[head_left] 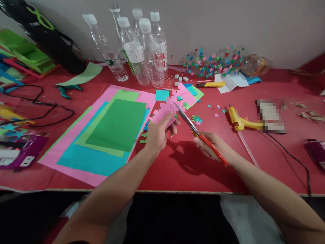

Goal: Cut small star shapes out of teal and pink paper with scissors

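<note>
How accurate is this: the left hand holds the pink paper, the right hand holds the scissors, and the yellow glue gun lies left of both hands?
One part is wrong. The left hand holds the pink paper and the right hand the scissors, but the head view shows the yellow glue gun lying right of both hands.

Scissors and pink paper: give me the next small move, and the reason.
The right hand should probably guide the scissors into the pink paper for one small snip. The left hand holds the paper, its edge is notched, and the blade tips overlap it.
</note>
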`<state>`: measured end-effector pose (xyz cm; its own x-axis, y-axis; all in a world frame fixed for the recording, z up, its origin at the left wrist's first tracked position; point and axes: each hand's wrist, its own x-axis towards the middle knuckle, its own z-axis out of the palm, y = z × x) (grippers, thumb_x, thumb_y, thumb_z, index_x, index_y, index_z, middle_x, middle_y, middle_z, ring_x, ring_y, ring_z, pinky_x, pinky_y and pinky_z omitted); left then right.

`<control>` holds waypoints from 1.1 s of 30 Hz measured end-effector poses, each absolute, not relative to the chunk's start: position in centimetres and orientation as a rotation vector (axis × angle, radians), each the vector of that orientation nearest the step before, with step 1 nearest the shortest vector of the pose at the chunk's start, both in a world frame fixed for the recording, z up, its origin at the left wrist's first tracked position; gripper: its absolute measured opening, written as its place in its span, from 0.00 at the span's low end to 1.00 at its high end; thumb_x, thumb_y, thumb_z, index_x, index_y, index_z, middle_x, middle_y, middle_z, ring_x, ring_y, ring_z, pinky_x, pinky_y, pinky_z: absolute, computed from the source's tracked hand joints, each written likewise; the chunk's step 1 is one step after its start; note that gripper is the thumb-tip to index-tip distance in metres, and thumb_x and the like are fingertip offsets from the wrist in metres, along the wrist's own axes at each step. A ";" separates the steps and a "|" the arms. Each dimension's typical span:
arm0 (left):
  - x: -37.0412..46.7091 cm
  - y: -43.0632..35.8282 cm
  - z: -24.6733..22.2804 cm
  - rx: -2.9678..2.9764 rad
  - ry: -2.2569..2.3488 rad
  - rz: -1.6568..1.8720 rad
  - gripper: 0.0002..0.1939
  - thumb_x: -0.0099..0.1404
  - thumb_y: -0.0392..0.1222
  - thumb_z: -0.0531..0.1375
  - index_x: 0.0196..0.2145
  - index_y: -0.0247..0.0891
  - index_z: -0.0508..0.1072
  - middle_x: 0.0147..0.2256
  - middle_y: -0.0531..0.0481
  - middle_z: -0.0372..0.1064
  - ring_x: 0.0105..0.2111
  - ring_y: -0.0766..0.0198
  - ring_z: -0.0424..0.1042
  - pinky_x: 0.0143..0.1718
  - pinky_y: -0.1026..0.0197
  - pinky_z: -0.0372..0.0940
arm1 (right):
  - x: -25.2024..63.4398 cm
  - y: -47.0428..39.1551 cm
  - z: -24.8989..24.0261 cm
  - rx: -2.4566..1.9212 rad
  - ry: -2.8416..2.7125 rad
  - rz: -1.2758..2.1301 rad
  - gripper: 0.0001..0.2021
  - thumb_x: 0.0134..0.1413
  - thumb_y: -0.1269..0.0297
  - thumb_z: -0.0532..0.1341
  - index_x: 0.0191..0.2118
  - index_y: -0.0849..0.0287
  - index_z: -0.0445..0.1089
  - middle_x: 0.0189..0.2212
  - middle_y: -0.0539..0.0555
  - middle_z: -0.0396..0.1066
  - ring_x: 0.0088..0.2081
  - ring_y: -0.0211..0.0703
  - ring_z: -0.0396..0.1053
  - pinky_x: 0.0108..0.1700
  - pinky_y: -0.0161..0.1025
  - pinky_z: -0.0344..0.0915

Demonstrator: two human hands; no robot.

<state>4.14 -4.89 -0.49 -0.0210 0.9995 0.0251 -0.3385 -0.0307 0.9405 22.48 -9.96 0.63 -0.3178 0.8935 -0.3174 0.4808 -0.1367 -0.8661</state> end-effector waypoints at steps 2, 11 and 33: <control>4.1 -4.9 -0.5 0.958 0.952 1.380 0.20 0.58 0.55 0.62 0.21 0.34 0.69 0.16 0.54 0.65 0.12 0.75 0.60 0.12 0.69 0.52 | 22.5 -10.0 0.6 -1.536 -1.750 1.449 0.20 0.56 0.45 0.56 0.26 0.58 0.59 0.13 0.43 0.56 0.15 0.32 0.54 0.18 0.31 0.52; 3.5 -4.4 -0.9 1.004 0.940 1.417 0.13 0.60 0.43 0.60 0.20 0.35 0.68 0.16 0.55 0.66 0.11 0.76 0.57 0.11 0.69 0.49 | 23.1 -9.8 0.8 -1.525 -1.803 1.412 0.20 0.56 0.47 0.58 0.24 0.58 0.57 0.14 0.43 0.54 0.16 0.31 0.54 0.20 0.32 0.48; 2.7 -4.2 -0.3 1.185 1.043 1.428 0.15 0.60 0.41 0.58 0.17 0.35 0.65 0.14 0.57 0.61 0.10 0.77 0.53 0.11 0.68 0.45 | 23.6 -9.5 0.6 -1.539 -1.945 1.341 0.21 0.57 0.45 0.55 0.24 0.57 0.55 0.15 0.44 0.55 0.17 0.31 0.52 0.20 0.33 0.46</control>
